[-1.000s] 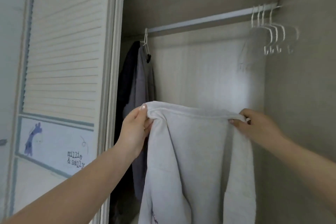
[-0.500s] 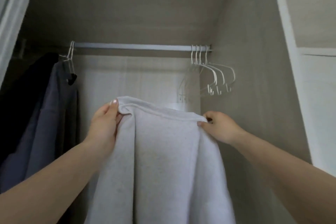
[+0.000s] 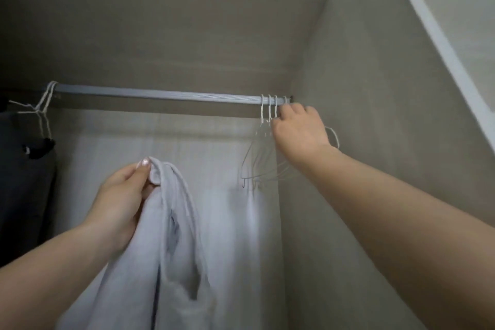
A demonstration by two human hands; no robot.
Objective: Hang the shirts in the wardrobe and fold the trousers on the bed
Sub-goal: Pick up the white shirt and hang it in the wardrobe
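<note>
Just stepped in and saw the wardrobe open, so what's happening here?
A person is hanging up laundry. The left hand grips a pale grey sweatshirt by its top edge, below the metal wardrobe rail. The right hand is up at the bunch of white wire hangers at the rail's right end. The sweatshirt is not yet on a hanger.

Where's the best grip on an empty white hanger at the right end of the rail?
Judging by pose: pinch the neck just below the hook of the empty white hangers, coming from below and in front. The hooks loop over the rail, so they lift up and off. The right hand is there already.
</note>
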